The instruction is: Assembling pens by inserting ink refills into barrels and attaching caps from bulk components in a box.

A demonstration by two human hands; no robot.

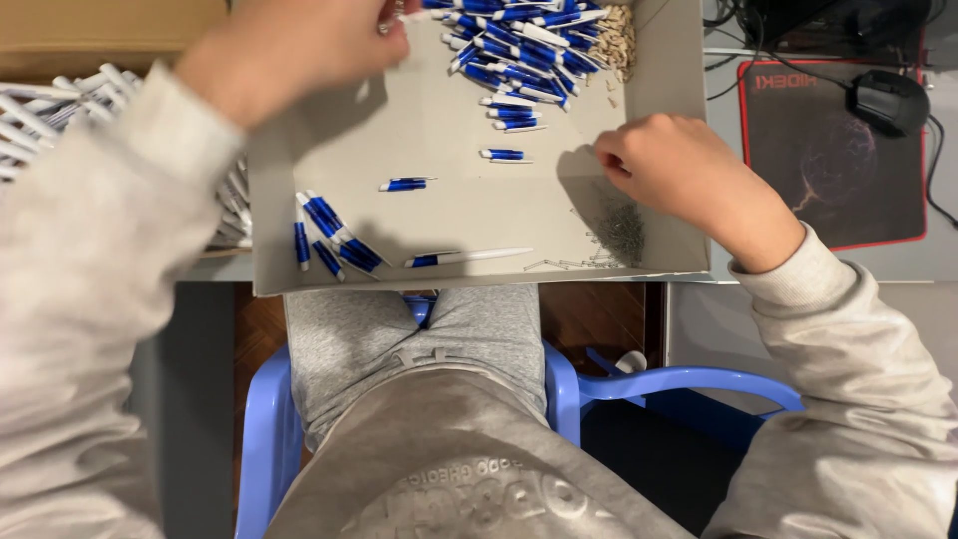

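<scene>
A shallow cardboard tray lies in front of me. Several blue-and-white pen parts are heaped at its far side, and a few more lie at its near left. My left hand hovers over the tray's far left corner, blurred, pinching something small and white. My right hand rests inside the tray at the right, fingers curled, just above a pile of thin metal springs. One assembled white pen with a blue end lies near the front edge.
A stack of white pen barrels sits left of the tray. Small beige pieces lie in its far right corner. A black mouse on a dark mouse pad is at the right. My lap and a blue plastic chair are below.
</scene>
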